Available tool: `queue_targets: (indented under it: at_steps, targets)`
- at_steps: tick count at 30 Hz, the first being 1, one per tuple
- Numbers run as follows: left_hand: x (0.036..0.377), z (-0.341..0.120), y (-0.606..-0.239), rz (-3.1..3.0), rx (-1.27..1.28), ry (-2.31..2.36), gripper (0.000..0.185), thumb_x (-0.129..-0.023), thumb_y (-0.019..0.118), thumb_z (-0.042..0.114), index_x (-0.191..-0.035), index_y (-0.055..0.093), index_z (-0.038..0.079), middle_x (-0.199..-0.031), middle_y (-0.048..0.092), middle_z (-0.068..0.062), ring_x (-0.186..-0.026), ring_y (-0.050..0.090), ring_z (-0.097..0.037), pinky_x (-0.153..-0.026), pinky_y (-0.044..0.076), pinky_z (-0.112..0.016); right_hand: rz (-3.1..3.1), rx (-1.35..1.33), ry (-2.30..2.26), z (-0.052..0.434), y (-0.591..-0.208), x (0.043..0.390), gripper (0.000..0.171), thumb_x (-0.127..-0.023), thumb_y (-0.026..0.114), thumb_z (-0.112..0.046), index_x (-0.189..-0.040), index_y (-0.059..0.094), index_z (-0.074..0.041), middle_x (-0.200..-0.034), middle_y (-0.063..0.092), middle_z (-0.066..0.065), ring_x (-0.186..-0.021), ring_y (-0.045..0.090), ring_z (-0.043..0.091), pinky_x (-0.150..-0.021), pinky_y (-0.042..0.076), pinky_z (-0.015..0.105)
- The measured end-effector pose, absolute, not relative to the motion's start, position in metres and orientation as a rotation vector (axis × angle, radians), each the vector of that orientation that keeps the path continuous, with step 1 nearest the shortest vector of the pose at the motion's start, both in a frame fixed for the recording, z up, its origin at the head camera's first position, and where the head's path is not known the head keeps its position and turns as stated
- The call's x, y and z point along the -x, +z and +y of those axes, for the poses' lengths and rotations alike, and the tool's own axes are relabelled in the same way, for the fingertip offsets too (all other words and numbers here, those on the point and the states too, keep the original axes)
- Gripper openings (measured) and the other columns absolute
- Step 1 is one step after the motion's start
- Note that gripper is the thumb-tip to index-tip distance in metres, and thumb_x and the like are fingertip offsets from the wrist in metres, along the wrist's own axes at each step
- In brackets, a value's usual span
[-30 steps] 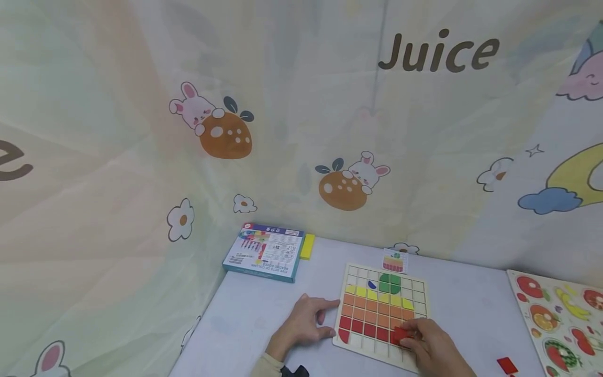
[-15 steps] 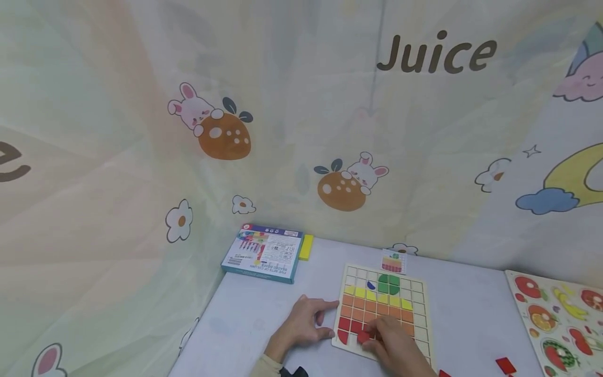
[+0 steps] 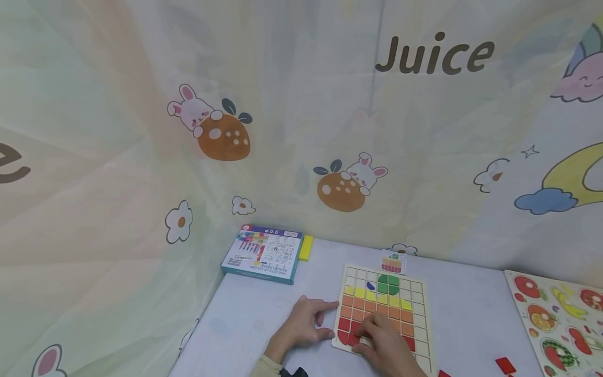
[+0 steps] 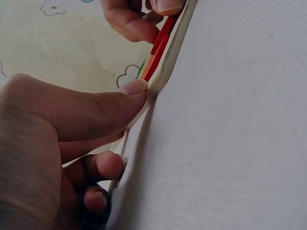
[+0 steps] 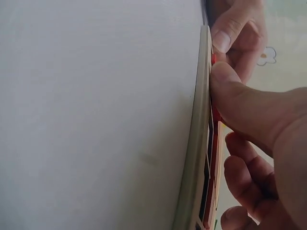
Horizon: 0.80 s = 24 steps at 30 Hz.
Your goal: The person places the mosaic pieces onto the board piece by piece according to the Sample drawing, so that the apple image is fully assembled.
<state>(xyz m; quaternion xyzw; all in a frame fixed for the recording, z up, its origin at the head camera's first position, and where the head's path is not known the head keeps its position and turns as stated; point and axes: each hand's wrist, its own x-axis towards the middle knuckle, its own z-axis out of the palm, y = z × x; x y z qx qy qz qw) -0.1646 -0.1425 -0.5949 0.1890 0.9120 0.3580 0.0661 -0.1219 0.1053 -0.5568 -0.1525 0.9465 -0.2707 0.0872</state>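
A pale gridded board lies on the table, bearing rows of yellow, orange and red tiles, with a green round shape and a small blue piece above. My left hand is at the board's left edge, forefinger and thumb stretched apart and touching it. With bent thumb and fingers, my right hand pinches a red tile at the bottom row, beside the rounded red corner tile. The right wrist view shows that thumb pressed near the board's edge. My right hand hides part of the lower rows.
Loose red tiles lie to the right of the board. A small picture card stands behind it. At the back left are a flat box and a yellow item. A fruit puzzle board lies far right.
My right hand has moved left from the red row's right end to the second cell of the bottom row, bringing a red tile. My left hand has stayed at the edge.
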Motion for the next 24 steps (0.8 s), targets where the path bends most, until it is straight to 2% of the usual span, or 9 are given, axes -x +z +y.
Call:
queue_targets:
  at_steps: [11, 17, 24]
  targets:
    - [0.1653, -0.1419, -0.5948, 2.750, -0.549, 1.074, 0.067, -0.074, 0.088, 0.034, -0.139, 0.070, 0.034, -0.061, 0.049, 0.019, -0.058, 0.039, 0.001, -0.074, 0.028, -0.024, 2.866, 0.469, -0.776, 0.1067, -0.5565, 0.1214, 0.024, -0.081, 0.093, -0.032, -0.095, 0.074, -0.034, -0.103, 0.052, -0.017, -0.095, 0.048, 0.005, -0.087, 0.053, 0.025]
    - [0.1650, -0.1413, -0.5939, 2.745, -0.547, 1.081, 0.067, -0.074, 0.088, 0.034, -0.139, 0.071, 0.034, -0.061, 0.049, 0.018, -0.058, 0.039, 0.000, -0.074, 0.029, -0.024, 2.809, 0.455, -0.846, 0.1054, -0.5570, 0.1233, 0.016, -0.086, 0.089, -0.028, -0.095, 0.077, -0.033, -0.099, 0.052, -0.016, -0.091, 0.049, 0.006, -0.084, 0.052, 0.023]
    - [0.1659, -0.1415, -0.5955, 2.744, -0.533, 1.067, 0.067, -0.074, 0.088, 0.035, -0.139, 0.070, 0.036, -0.061, 0.049, 0.018, -0.058, 0.039, 0.000, -0.073, 0.028, -0.024, 2.814, 0.456, -0.870, 0.1046, -0.5591, 0.1246, 0.017, -0.084, 0.089, -0.024, -0.093, 0.077, -0.033, -0.096, 0.053, -0.016, -0.088, 0.048, 0.005, -0.082, 0.052, 0.023]
